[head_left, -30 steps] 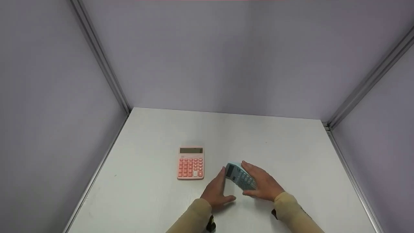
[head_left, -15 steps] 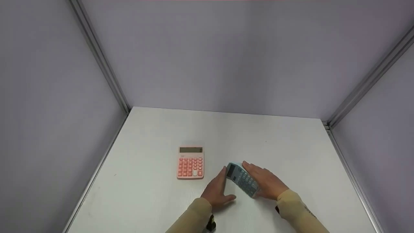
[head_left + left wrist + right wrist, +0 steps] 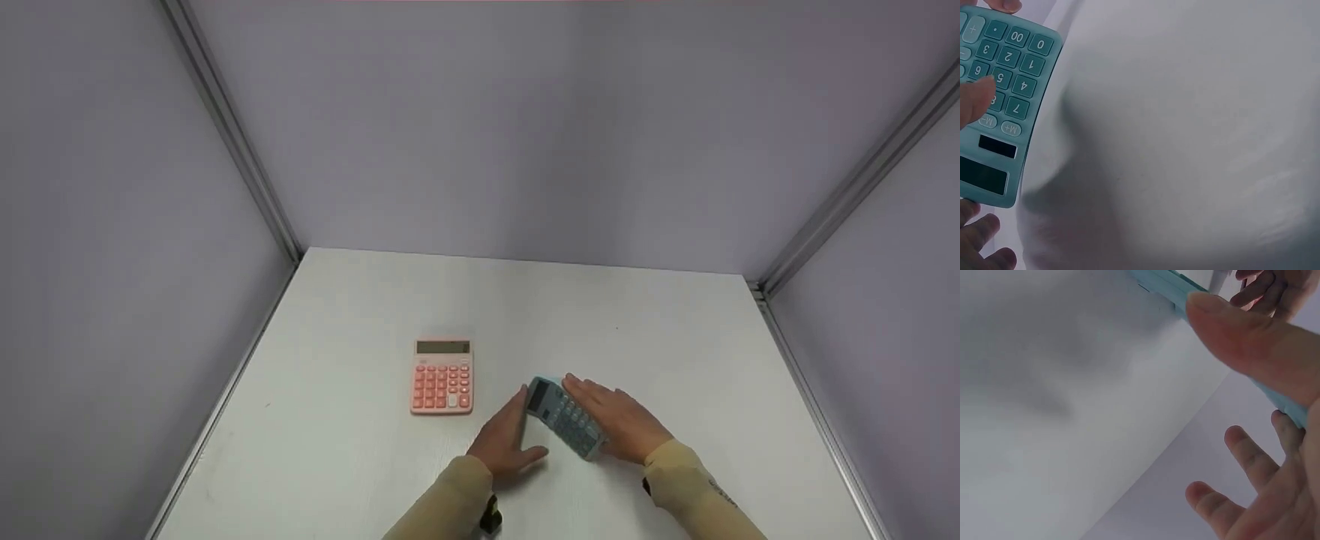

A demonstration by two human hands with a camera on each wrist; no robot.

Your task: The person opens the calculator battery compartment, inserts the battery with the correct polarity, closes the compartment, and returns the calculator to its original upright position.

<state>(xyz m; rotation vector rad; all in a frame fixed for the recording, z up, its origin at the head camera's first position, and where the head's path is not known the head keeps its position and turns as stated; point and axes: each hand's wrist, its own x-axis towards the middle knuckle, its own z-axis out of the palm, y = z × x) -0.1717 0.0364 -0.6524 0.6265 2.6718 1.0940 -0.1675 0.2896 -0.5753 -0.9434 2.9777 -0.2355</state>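
Note:
A teal calculator is held tilted between both hands, its keys facing the left hand. The right hand holds it along its far right side. In the right wrist view the right thumb lies against its edge, with the index finger by the other side and the remaining fingers spread. My left hand touches its display end with straight fingers, thumb held apart. In the left wrist view the left thumb overlaps the keys, and left fingers lie beside the display end.
A pink calculator lies flat on the white table, left of the hands, keys up. Pale panels enclose the table at the back and both sides, with grey metal strips in the corners.
The right hand has shifted slightly right, and its thumb has slipped out of sight behind the teal calculator. The calculator's lower end has swung down and right. The left hand has barely moved.

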